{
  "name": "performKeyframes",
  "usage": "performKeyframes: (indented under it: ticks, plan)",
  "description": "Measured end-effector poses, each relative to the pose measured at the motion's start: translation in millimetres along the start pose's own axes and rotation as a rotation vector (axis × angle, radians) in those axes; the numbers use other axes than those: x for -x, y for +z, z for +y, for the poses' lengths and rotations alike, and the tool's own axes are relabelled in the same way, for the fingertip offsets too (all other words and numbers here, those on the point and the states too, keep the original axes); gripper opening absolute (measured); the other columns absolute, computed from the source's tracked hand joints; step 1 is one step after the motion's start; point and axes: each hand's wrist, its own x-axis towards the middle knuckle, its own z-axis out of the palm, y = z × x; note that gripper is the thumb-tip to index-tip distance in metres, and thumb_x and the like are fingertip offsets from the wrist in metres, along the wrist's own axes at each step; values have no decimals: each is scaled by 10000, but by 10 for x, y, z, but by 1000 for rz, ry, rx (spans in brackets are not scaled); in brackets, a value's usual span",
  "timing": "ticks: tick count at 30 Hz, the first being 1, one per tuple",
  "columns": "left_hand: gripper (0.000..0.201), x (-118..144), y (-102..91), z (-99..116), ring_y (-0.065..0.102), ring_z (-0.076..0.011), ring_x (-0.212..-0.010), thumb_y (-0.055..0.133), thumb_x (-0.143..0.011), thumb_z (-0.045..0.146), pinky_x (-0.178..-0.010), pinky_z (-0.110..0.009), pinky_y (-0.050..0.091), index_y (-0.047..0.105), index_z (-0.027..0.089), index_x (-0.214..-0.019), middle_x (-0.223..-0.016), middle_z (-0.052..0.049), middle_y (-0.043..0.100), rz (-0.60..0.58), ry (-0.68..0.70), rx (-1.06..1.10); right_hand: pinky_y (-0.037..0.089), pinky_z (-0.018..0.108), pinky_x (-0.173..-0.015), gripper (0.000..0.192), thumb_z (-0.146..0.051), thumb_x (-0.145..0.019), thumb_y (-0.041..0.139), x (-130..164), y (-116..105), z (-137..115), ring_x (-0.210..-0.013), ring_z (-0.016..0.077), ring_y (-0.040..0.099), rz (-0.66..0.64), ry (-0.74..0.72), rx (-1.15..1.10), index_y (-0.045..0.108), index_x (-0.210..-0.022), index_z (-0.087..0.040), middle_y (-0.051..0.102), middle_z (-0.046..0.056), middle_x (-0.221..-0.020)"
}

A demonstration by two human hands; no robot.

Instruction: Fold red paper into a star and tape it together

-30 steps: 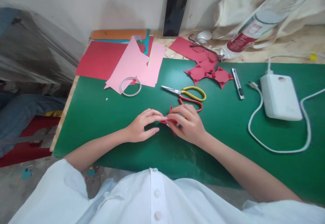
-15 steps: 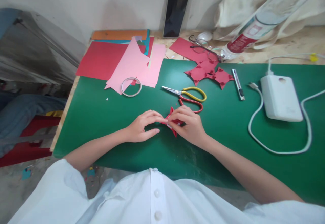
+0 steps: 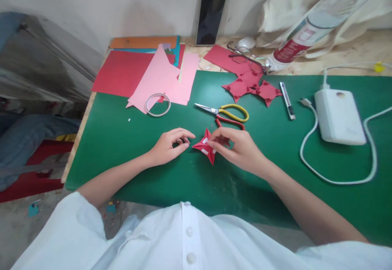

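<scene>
On the green mat lies a folded red paper star (image 3: 204,145) with small white strips, which look like tape, on its arms. Thumb and index finger of my right hand (image 3: 237,147) pinch at the star's middle and right side, covering part of it. My left hand (image 3: 168,145) hovers just left of the star, touching nothing, its thumb and fingers apart. Beyond my right hand rest scissors (image 3: 228,112) with one yellow and one red handle. A roll of tape (image 3: 158,114) lies further left, partly over pink paper (image 3: 162,78).
Several red paper stars (image 3: 241,87) lie at the back beside eyeglasses (image 3: 251,61) and a utility knife (image 3: 287,101). A white power bank (image 3: 339,117) with its cable occupies the right. A plastic bottle (image 3: 294,43) leans near the wall. Red paper (image 3: 122,72) lies back left.
My left hand has drawn back leftward, off the star. My right hand has shifted slightly right, uncovering more of the star and its white strips.
</scene>
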Motion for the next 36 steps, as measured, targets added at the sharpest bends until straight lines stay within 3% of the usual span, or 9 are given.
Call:
performKeyframes:
  ticks: [4,7,15,18,22,26,31,34,36]
  plan:
    - [258,-2,15,30,687,-91,-838,541,-893,150,-726,-189,564,700,150,-1097,-1090,-90,721,-14,66,-134,393,242,-452,218,-445,-958,550,52,-170,-18,-499,135,590,-377,268,-18,512,-1002,-235,685,-29,-662]
    - [288,5,19,29,663,-82,-785,540,-896,156,-688,-181,554,690,158,-1142,-1061,-76,722,-40,69,-184,410,247,-460,213,-430,-957,540,64,-205,0,-516,153,621,-459,299,30,493,-1046,-243,699,-25,-679]
    - [267,10,-3,35,608,-64,-680,558,-914,217,-645,-179,534,695,167,-1137,-1000,-57,720,-87,37,-222,552,292,-692,156,-381,-970,525,-25,-84,87,-794,173,698,-226,36,9,508,-1002,-229,727,44,-906]
    - [230,19,10,27,612,-57,-682,558,-914,206,-618,-161,520,706,182,-1088,-992,-49,711,-69,60,-199,530,267,-634,123,-347,-956,541,-50,-18,147,-710,159,666,-106,-7,26,507,-980,-232,704,33,-837]
    - [249,25,33,-5,614,-20,-669,576,-894,203,-550,-135,505,683,180,-1117,-1250,-107,609,82,41,-149,444,246,-536,111,-322,-928,545,-54,16,159,-558,137,583,89,64,84,471,-928,-240,652,-5,-703]
    - [385,-1,-4,9,613,1,-630,586,-895,212,-534,-140,484,638,205,-1277,-1444,-144,538,-12,9,-194,447,265,-530,178,-370,-929,524,-47,-8,133,-482,152,602,58,216,23,403,-986,-253,685,-25,-663]
    - [236,-21,-71,66,608,-49,-634,580,-928,261,-625,-173,481,706,189,-1114,-1040,-38,761,-209,98,-235,472,267,-533,201,-340,-895,561,-53,10,160,-530,155,639,83,169,48,425,-1013,-249,725,3,-768]
    - [180,-8,-78,69,567,-57,-581,589,-924,305,-590,-170,438,708,176,-884,-761,6,728,-228,127,-180,498,269,-552,210,-335,-892,585,-43,64,205,-632,156,670,113,95,94,453,-1023,-238,732,54,-938]
    - [253,5,-70,53,493,-50,-517,591,-920,336,-539,-170,391,645,168,-739,-595,35,611,-153,120,-152,523,285,-589,244,-364,-898,615,-28,119,232,-731,177,690,119,56,161,468,-1044,-234,719,83,-1031]
